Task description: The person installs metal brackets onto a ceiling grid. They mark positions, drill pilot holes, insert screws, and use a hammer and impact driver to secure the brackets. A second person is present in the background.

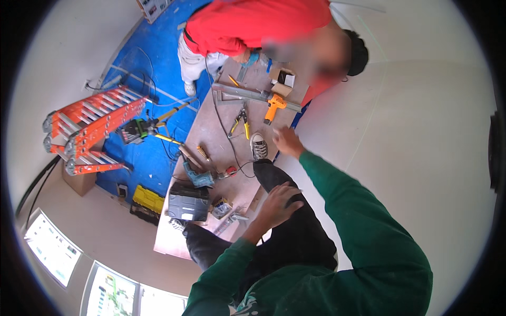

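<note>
- The orange power tool [274,109] lay at the right-hand end of the grey metal channel [240,93], its handle pointing back toward the wearer.
- It looked rigid and fairly heavy for its size; the handle, between head and dark base, seemed the best place to grip.
- The right hand [287,141] hung on the wearer's side of the channel, near the tool's base, fingers seemingly loosely bent; whether it held anything, I could not tell.
- Farther from the channel, the left hand [279,204] lay loosely spread on the black trouser leg [303,224], gripping nothing visible.
</note>
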The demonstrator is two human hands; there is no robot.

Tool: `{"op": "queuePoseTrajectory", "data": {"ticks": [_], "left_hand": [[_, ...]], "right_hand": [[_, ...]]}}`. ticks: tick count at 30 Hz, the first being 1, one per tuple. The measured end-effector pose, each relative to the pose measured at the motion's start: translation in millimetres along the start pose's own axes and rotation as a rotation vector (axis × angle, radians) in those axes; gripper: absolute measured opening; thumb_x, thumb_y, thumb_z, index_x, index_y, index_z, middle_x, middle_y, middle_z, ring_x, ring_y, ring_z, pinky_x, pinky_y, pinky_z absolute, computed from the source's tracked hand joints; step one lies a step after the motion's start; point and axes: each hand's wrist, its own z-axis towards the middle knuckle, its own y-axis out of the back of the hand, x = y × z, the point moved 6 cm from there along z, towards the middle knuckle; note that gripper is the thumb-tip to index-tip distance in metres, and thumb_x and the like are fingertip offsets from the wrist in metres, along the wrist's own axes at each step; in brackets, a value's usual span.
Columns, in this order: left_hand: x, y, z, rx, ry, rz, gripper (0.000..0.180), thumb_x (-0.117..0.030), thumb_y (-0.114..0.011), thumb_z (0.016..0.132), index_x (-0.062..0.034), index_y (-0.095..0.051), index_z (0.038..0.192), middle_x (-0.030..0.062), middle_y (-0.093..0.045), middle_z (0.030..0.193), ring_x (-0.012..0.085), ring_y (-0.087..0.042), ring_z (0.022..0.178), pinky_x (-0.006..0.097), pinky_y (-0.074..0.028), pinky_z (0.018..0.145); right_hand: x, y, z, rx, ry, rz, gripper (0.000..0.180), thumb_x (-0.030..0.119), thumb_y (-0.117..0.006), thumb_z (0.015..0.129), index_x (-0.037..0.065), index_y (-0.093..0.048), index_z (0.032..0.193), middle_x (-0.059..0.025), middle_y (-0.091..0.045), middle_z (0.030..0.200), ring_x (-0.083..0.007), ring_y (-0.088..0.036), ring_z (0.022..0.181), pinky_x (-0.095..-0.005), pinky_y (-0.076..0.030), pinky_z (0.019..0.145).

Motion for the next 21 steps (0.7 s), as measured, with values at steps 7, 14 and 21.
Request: {"op": "queuePoseTrajectory", "data": {"ticks": [7, 14, 21], "left_hand": [[53, -68, 112, 0.086, -0.02, 0.006, 0.027, -0.03, -0.079, 0.093, -0.0112, -0.077, 0.112, 0.0091, -0.078, 0.112, 0.0262, -0.07, 0.12, 0.054, -0.042, 0.119], [75, -41, 129, -0.202, -0.115, -0.238, 0.019, -0.018, -0.08, 0.088, -0.0082, -0.078, 0.104, 0.0064, -0.078, 0.094, 0.0211, -0.077, 0.094, 0.049, -0.052, 0.11], [82, -40, 147, -0.289, -0.103, -0.334, 0.022, -0.02, -0.08, 0.086, -0.0083, -0.078, 0.105, 0.0077, -0.076, 0.089, 0.0214, -0.076, 0.093, 0.048, -0.053, 0.11]], "right_hand": [[-97, -31, 242, 0.046, -0.003, -0.314, 0.049, 0.041, -0.065, 0.099, 0.022, -0.061, 0.145, -0.0168, -0.055, 0.148, -0.0428, -0.047, 0.14, -0.0715, -0.041, 0.108], [-154, -72, 387, 0.153, -0.063, -0.514, 0.063, 0.047, -0.063, 0.098, 0.031, -0.05, 0.158, -0.0132, -0.038, 0.165, -0.0425, -0.033, 0.151, -0.0753, -0.037, 0.112], [-174, -103, 456, 0.23, -0.159, -0.44, 0.067, 0.041, -0.056, 0.099, 0.025, -0.044, 0.163, -0.0146, -0.039, 0.166, -0.0433, -0.031, 0.154, -0.0743, -0.033, 0.116]]}}
